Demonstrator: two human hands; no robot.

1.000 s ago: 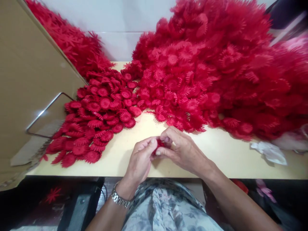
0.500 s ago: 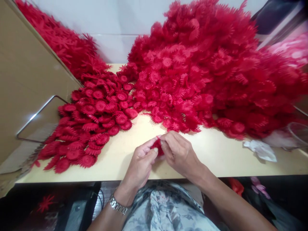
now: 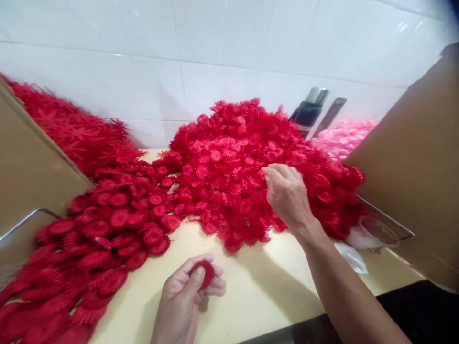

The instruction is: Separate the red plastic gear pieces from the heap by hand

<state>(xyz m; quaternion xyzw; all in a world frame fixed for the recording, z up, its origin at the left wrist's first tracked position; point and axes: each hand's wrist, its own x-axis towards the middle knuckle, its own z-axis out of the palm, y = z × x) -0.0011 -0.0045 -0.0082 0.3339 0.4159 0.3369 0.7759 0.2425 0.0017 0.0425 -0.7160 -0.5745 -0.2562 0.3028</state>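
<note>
My left hand (image 3: 186,294) is closed around a small red plastic flower piece (image 3: 203,273) just above the near part of the pale tabletop (image 3: 251,291). My right hand (image 3: 287,193) reaches out over the big heap of red flower pieces (image 3: 233,177) in the middle, fingers curled down onto the pile. Whether it grips a piece is hidden by the hand's back.
A flatter spread of red flower pieces (image 3: 107,229) covers the left side. Brown cardboard walls stand at left (image 3: 28,177) and right (image 3: 416,162). Pink pieces (image 3: 340,136), a dark bottle (image 3: 308,112) and a clear plastic cup (image 3: 376,234) lie to the right. White tiled wall behind.
The hands have parted: the left keeps the red piece near the table edge, the right has moved forward onto the heap. The view has tilted up, showing the wall.
</note>
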